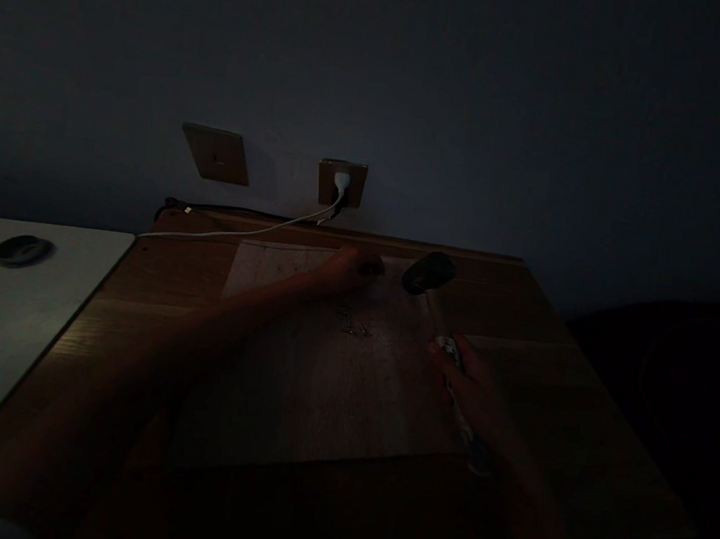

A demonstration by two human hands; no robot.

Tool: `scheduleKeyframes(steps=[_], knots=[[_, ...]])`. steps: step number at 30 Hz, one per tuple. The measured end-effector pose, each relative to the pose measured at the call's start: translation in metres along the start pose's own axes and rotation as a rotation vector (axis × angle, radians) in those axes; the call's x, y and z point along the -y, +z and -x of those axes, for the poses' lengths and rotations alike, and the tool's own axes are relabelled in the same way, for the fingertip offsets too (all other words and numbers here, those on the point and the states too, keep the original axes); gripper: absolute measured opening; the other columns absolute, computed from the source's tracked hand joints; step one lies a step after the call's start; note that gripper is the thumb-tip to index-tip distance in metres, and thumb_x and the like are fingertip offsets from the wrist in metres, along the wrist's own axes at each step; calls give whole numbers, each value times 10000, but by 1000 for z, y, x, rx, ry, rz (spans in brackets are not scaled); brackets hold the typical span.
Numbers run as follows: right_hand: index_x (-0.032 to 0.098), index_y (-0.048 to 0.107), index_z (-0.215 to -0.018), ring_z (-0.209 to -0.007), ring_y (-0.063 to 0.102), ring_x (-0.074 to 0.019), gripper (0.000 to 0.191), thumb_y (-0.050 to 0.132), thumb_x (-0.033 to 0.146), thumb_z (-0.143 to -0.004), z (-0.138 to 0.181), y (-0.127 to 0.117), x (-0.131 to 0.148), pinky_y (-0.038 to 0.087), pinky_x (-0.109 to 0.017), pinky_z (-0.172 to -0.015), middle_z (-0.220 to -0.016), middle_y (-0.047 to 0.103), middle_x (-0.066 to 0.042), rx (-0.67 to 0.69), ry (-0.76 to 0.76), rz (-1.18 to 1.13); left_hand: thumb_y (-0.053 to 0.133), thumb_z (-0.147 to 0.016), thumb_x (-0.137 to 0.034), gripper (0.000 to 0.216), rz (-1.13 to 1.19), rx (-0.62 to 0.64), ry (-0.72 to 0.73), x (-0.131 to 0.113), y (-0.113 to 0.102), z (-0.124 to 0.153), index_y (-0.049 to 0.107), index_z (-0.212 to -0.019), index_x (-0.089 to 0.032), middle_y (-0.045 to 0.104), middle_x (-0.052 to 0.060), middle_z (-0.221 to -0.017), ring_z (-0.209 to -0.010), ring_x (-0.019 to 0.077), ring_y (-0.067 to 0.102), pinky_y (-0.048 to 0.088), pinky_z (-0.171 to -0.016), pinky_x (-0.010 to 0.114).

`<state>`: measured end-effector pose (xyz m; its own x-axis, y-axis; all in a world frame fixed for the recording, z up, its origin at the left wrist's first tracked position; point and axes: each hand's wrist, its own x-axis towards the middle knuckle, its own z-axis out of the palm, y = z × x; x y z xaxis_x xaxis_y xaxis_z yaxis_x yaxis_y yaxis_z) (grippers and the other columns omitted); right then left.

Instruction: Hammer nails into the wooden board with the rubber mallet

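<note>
My right hand (473, 384) is wrapped round the handle of a mallet (430, 273) with a thick dark head. The mallet's head is raised toward the far right part of a pale wooden board (346, 405). Near the board's far edge, my left hand (348, 270) is closed with its fingertips together; whatever they hold is too dark to make out. Several small nails or screws (354, 325) lie loose on the board, just nearer to me than my left hand. The light is very dim and hides detail.
The board lies on a brown wooden table (575, 429). A white surface (24, 337) with a dark round object (23, 250) adjoins it on the left. Behind, a white cable (241, 233) runs from a wall socket (341, 183) along the table's back, near a second wall plate (218, 154).
</note>
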<state>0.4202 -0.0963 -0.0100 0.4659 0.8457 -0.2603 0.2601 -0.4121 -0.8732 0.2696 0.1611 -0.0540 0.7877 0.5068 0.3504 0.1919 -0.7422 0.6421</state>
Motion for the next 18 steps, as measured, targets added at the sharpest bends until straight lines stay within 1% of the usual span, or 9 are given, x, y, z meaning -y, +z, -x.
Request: scheduleKeyframes(steps=[4,7,9,13,16,18], knots=[[249,562,-928,-441,417,-111,392,645,619,-829,-5,5,5,342,-231,-381,-593,459,84,5,-7,-8,634,-769,-56,289,6,-1,-6,0,-2,0,794,-988,-156,799,55,-964,-864,179,731,562,-815,278],[252,559,-925,-442,420,-114,386,645,616,-828,-12,11,9,330,-234,-385,-593,452,84,34,-36,4,624,-794,-74,259,19,14,2,-1,-2,-1,788,-974,-160,801,55,-979,-879,183,735,557,-813,276],[251,568,-944,-440,415,-118,383,636,612,-833,-16,15,11,327,-240,-387,-587,449,84,62,-53,20,614,-805,-68,302,48,3,-5,-1,-1,-2,769,-1049,-154,800,56,-981,-887,181,739,553,-810,271],[248,563,-927,-449,430,-127,373,606,612,-853,-19,21,16,330,-248,-401,-588,459,73,59,-81,74,632,-763,-11,523,112,-21,-64,-1,1,-2,666,-1271,-130,796,55,-980,-871,165,744,548,-791,249],[248,546,-865,-493,456,-131,353,584,598,-871,-21,23,18,343,-251,-430,-623,479,54,47,-151,124,644,-736,20,614,111,-14,-83,-2,0,-1,619,-1333,-121,793,66,-1032,-903,173,749,549,-789,245],[245,546,-842,-532,475,-137,347,584,589,-866,-23,24,18,354,-253,-451,-660,503,38,47,-187,163,660,-737,16,618,95,-12,-93,-3,-1,-1,614,-1338,-121,791,72,-1057,-923,181,751,554,-803,251]])
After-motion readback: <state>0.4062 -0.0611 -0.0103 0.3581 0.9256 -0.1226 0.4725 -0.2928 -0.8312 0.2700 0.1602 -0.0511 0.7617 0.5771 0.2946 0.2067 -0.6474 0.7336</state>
